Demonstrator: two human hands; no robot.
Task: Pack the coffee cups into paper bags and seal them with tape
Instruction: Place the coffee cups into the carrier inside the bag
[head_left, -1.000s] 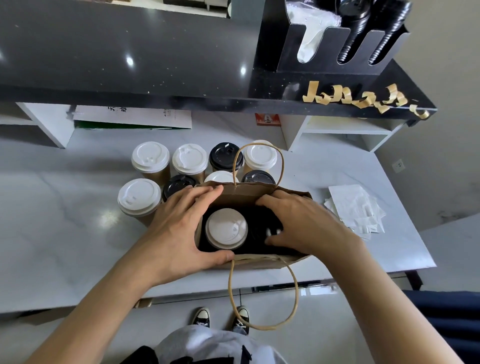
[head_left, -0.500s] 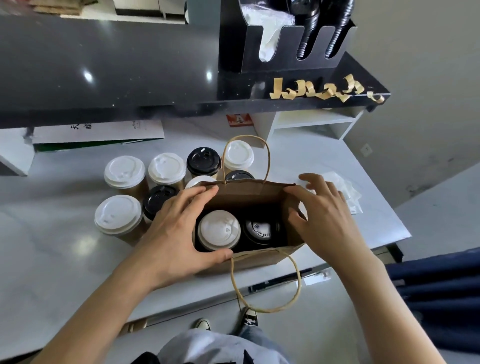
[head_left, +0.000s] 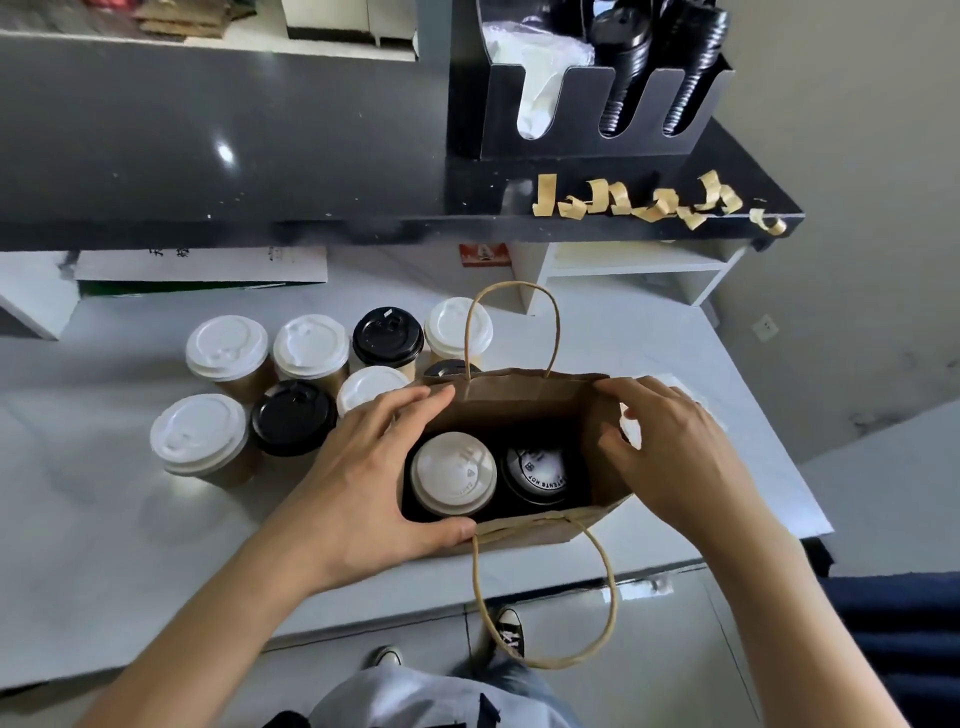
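Note:
A brown paper bag (head_left: 524, 400) stands open near the counter's front edge. Inside it sit a white-lidded cup (head_left: 453, 474) and a black-lidded cup (head_left: 537, 474). My left hand (head_left: 363, 478) grips the bag's left end, fingers on the far rim and thumb on the near rim. My right hand (head_left: 670, 457) holds the right end, fingertips on the far corner and thumb against the side wall. Several lidded cups (head_left: 311, 348) stand grouped left of and behind the bag. Curled strips of brown tape (head_left: 634, 202) stick to the edge of the black shelf.
A black organiser (head_left: 597, 93) with lids and white bags sits on the dark shelf above the white counter (head_left: 78, 519). White napkins lie behind my right hand. A white cubby (head_left: 639, 270) stands at the back right. The counter's front edge runs just under the bag.
My right hand came out of the bag and now holds its right end, uncovering the black-lidded cup. The left hand stays on the left end.

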